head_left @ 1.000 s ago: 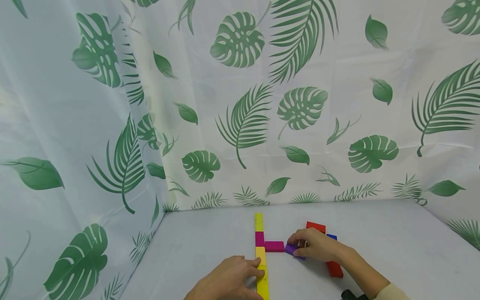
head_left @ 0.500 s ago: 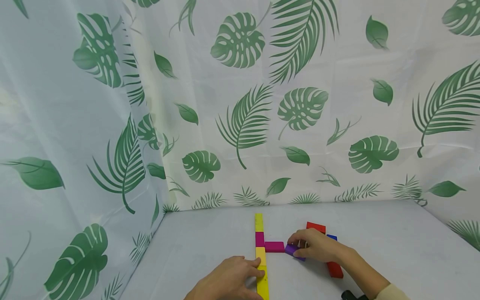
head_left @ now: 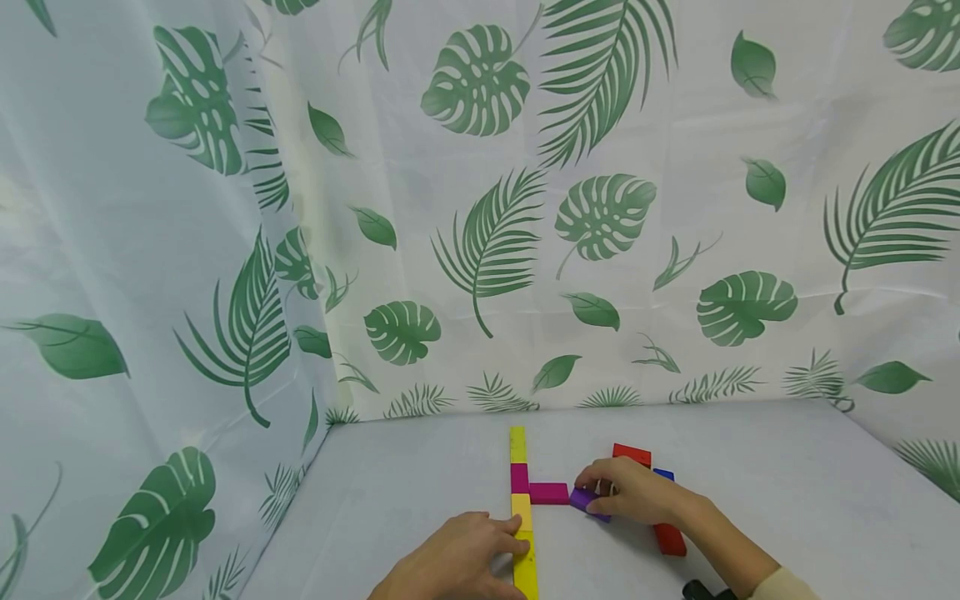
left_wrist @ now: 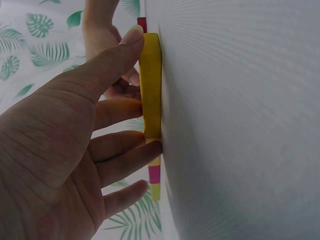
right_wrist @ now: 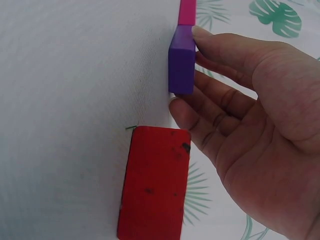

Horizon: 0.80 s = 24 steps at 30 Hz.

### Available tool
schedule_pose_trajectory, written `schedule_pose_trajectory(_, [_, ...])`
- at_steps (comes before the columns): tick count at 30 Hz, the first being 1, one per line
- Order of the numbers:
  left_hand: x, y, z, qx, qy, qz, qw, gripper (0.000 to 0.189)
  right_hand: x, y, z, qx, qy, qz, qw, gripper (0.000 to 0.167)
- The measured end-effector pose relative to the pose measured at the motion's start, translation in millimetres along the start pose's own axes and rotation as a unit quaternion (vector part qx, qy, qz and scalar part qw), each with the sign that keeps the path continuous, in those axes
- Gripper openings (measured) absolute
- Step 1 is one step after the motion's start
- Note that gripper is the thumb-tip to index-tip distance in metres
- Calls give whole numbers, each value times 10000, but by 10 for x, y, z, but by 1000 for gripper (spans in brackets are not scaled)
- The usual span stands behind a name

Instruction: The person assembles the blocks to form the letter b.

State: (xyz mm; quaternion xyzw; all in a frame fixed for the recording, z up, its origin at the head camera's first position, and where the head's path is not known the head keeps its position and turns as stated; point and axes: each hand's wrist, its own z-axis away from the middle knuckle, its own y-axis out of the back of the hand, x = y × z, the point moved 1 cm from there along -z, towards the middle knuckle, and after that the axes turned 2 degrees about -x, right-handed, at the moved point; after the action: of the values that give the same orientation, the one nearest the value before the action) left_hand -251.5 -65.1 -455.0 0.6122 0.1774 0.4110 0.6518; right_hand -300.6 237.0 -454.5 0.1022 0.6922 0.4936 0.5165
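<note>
My left hand [head_left: 459,557] lies against a row of blocks, its fairly straight fingers touching the near yellow block [head_left: 526,568]. In the left wrist view the thumb rests at that yellow block's [left_wrist: 151,85] near end. A lighter yellow block [head_left: 521,511], a magenta block [head_left: 519,478] and another yellow block [head_left: 518,444] continue the row away from me. A second magenta block [head_left: 549,493] sticks out to the right. My right hand [head_left: 630,489] pinches a purple block [head_left: 590,503], tilted slightly and touching or nearly touching that magenta block's end; the right wrist view shows the purple block's [right_wrist: 181,70] end.
Right of and behind my right hand lie a red block [head_left: 632,454], a blue block [head_left: 663,473] and another red block [head_left: 670,539], partly hidden. A black object [head_left: 698,590] sits at the bottom edge. Leaf-printed curtains [head_left: 420,250] border the pale table [head_left: 390,475].
</note>
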Motion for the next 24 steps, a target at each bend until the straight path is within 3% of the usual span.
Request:
schedule_pose_trajectory(7, [-18, 11, -9, 3, -162, -136, 9998, 60, -6, 10, -5, 12, 72, 49, 10000, 33])
schedule_pose_trajectory(24, [-6, 7, 9, -26, 43, 48, 10000, 55, 15, -4, -3, 25, 20, -10, 10000, 33])
